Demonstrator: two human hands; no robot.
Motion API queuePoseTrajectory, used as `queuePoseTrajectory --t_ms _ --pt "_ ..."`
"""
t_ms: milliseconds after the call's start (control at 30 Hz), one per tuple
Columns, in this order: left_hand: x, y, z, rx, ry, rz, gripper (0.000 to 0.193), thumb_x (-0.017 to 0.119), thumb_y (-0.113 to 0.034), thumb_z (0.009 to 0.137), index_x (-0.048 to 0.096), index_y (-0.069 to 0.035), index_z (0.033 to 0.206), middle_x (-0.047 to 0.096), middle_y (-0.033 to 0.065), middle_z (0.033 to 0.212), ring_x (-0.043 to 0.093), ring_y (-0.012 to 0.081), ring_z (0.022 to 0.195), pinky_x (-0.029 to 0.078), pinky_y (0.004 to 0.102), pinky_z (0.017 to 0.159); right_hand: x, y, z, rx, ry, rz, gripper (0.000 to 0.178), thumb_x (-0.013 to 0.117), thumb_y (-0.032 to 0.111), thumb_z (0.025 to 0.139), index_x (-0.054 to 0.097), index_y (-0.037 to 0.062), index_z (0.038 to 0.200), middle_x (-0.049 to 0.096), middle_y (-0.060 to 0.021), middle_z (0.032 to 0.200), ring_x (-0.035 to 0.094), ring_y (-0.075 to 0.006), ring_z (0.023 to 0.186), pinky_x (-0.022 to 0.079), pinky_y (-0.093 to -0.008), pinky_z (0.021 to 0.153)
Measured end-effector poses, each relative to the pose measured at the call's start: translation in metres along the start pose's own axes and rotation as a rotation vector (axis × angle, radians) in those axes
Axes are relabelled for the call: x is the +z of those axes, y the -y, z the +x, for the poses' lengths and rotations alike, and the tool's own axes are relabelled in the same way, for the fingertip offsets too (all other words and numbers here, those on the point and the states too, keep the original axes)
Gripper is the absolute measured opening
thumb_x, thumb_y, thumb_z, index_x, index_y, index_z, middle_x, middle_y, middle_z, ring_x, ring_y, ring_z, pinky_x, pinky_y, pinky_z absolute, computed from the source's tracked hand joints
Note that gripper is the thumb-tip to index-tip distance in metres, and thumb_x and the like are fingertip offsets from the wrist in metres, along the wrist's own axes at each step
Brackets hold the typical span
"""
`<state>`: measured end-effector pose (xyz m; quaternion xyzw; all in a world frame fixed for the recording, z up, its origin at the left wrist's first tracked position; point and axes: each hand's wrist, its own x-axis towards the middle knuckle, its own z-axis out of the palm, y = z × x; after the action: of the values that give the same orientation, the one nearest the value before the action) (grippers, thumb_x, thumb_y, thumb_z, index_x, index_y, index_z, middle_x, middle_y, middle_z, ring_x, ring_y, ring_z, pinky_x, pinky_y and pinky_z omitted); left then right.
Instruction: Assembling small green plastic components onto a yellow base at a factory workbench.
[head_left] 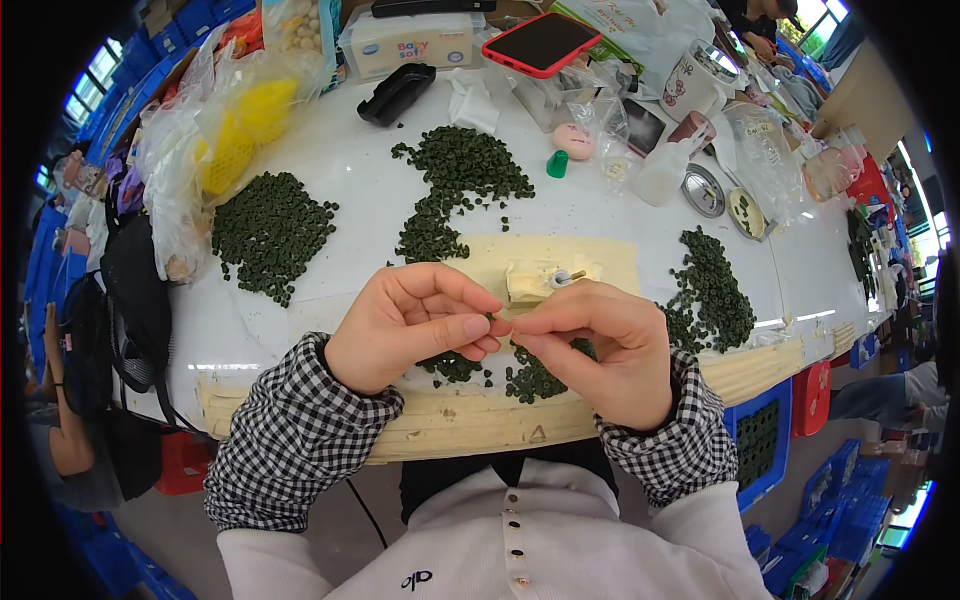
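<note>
My left hand (415, 322) is closed, thumb against fingers, on a small dark green piece (490, 317) that barely shows at the fingertips. Right beside it, my right hand (610, 345) pinches with thumb and forefinger. What that pinch holds, if anything, is too small to make out. Just beyond the hands sits a tape-covered pale block (525, 278) with a small metal pin (566, 277) on it. Under and between my hands lie small green pieces (535, 378), partly hidden by the fingers.
Heaps of green pieces lie at left (272, 235), far middle (465, 170) and right (712, 290). Farther back are a red-cased phone (540, 45), a plastic box (410, 45), a black tray (397, 93) and a white mug (695, 85). Plastic bags (185, 160) crowd the left.
</note>
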<state>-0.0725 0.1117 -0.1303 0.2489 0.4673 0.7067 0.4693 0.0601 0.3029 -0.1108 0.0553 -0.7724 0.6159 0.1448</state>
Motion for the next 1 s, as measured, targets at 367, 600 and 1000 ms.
queuePoseTrajectory --t_ms 367,600,1000 --pt "0.0 0.001 0.0 0.0 0.003 -0.03 0.016 0.061 -0.001 0.094 0.061 0.0 0.11 0.072 0.0153 0.1 0.071 0.0186 0.09 0.059 0.0289 0.079 0.007 -0.001 -0.004 0.024 -0.144 0.054 0.013 0.069 -0.007 0.082 0.068 -0.0019 0.094 0.071 -0.0107 0.089 0.071 -0.0139 0.081 0.058 -0.0242 0.073" --pt "0.0 0.005 0.001 0.049 0.051 -0.03 0.015 0.062 0.0 0.093 0.061 0.0 0.108 0.071 0.0158 0.102 0.071 0.0209 0.094 0.06 0.0311 0.082 0.0 0.005 0.001 -0.078 -0.062 -0.182 0.02 0.067 -0.007 0.084 0.071 -0.0007 0.102 0.07 -0.0112 0.088 0.071 -0.0153 0.079 0.058 -0.0246 0.072" --pt "0.002 0.005 0.0 0.046 0.036 -0.02 0.015 0.062 0.002 0.092 0.061 0.001 0.107 0.07 0.0174 0.107 0.069 0.0237 0.102 0.058 0.0335 0.088 0.002 0.003 0.0 -0.07 -0.101 -0.208 0.019 0.068 -0.006 0.084 0.072 0.0005 0.101 0.071 -0.0108 0.088 0.071 -0.016 0.078 0.058 -0.0251 0.07"
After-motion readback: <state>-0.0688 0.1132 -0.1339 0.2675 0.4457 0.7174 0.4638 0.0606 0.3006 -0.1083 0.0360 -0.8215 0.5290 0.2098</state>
